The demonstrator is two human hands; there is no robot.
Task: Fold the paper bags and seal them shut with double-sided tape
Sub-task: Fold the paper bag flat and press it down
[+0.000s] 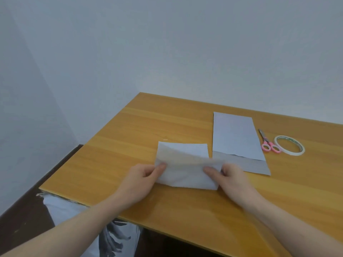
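Paper bag (185, 171), near table (130, 138) front, half-folded, flap pinched by left hand (143, 180) and right hand (230, 179); skewed crease risked if one corner is let slip

Lighting: soft, even, dim-cool; faint shadows. Focus: slight motion blur on hands (185, 175). Edges: wide-angle bending of surface (130, 127).
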